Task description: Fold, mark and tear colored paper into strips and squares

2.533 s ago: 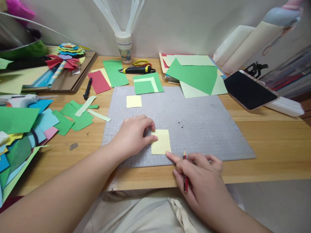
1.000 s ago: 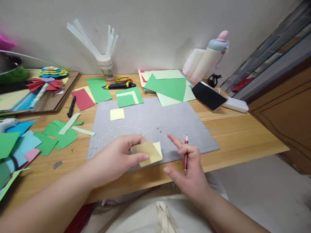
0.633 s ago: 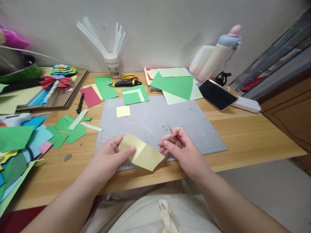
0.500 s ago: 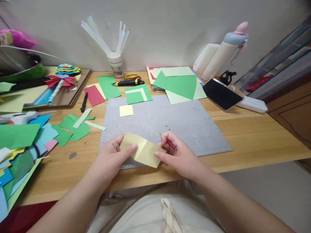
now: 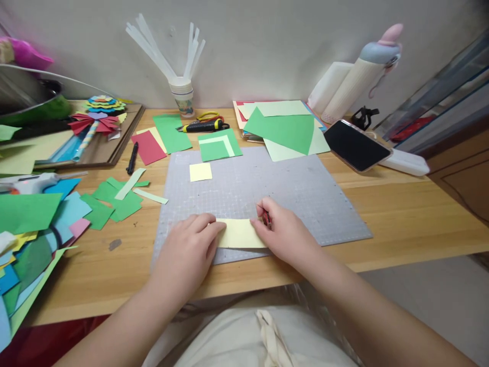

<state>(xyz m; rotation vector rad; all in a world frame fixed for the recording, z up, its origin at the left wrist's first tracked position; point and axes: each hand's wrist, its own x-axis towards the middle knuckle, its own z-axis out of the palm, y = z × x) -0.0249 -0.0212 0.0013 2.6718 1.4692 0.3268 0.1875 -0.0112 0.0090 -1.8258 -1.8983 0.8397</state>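
A pale yellow paper (image 5: 239,233) lies folded flat on the grey cutting mat (image 5: 298,193), near its front edge. My left hand (image 5: 189,252) presses its fingers down on the paper's left end. At the paper's right end rests my right hand (image 5: 284,235), with a red pencil (image 5: 266,219) tucked in its curled fingers. A smaller yellow square (image 5: 200,172) sits on the mat farther back.
Green and blue paper scraps (image 5: 110,196) litter the left of the wooden table. A black pen (image 5: 132,158), a utility knife (image 5: 204,125), scissors, a cup of sticks (image 5: 183,99), stacked coloured sheets (image 5: 284,127) and a phone (image 5: 357,145) lie around the mat.
The yellow paper was lifted off the mat, folded over between both hands, then laid back down flat. Both hands now press on its ends.
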